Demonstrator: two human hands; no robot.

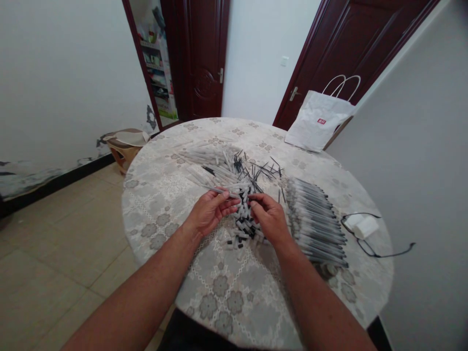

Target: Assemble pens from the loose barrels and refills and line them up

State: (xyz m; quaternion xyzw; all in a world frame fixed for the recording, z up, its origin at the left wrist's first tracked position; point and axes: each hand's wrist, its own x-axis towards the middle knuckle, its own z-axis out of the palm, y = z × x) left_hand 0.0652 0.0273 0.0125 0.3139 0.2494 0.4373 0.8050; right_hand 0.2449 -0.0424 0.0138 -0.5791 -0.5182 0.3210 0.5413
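A slim pen barrel [218, 191] lies between the thumb and fingers of my left hand [212, 210]. Close by on the right, my right hand [268, 214] has its fingers pinched together over the heap of small caps; what they hold, if anything, is too small to tell. Black and whitish caps [245, 226] lie below and between both hands. Behind them spread clear pen tubes [204, 158] and thin dark refills [268, 169]. Right of my right hand, a stack of pens [318, 219] lies in rows.
The round table has a patterned cloth [219, 297]. Glasses [369, 248] and a white folded item [365, 226] lie at the right. A white paper bag [316, 119] stands at the back right edge. A stool [124, 146] is on the floor beyond the left edge.
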